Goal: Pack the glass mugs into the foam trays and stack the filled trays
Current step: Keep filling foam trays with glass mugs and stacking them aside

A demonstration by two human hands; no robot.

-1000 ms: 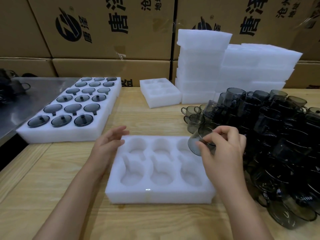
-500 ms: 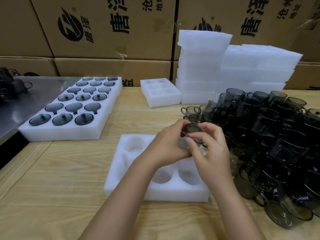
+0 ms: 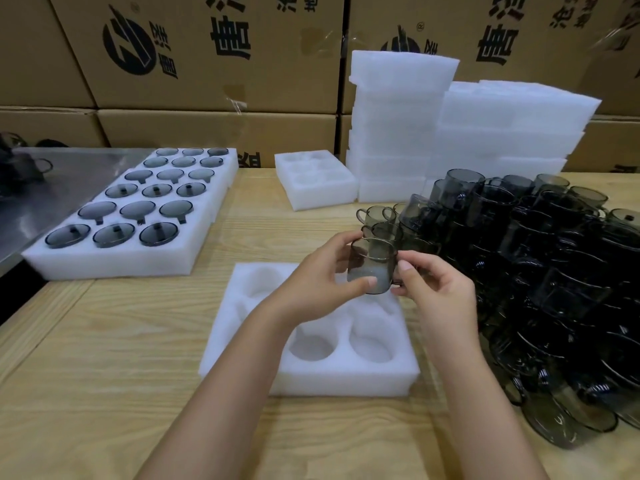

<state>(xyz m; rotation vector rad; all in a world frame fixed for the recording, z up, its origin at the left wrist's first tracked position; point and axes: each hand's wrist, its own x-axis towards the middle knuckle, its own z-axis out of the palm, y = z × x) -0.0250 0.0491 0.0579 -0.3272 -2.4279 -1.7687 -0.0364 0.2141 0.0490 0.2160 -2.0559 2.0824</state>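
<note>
A smoky grey glass mug [image 3: 373, 265] is held upright above the far right corner of a white foam tray [image 3: 242, 327] with round pockets that lies in front of me. My left hand [image 3: 318, 282] grips the mug's body from the left, thumb across its front. My right hand [image 3: 436, 292] pinches the mug's right side, where the handle is hidden behind the fingers. The tray's visible pockets hold nothing; my left forearm covers part of it. A large heap of the same grey mugs [image 3: 540, 271] fills the table's right side.
At the left, filled foam trays [image 3: 114, 265] hold several grey mugs. A small foam tray [image 3: 315, 192] and tall stacks of foam trays [image 3: 450, 133] stand at the back. Cardboard boxes [image 3: 207, 64] form the wall behind. A metal surface [image 3: 52, 188] lies far left.
My left hand came across from the tray's left edge and took hold of the mug together with my right hand. The mug has turned upright above the tray's far right corner.
</note>
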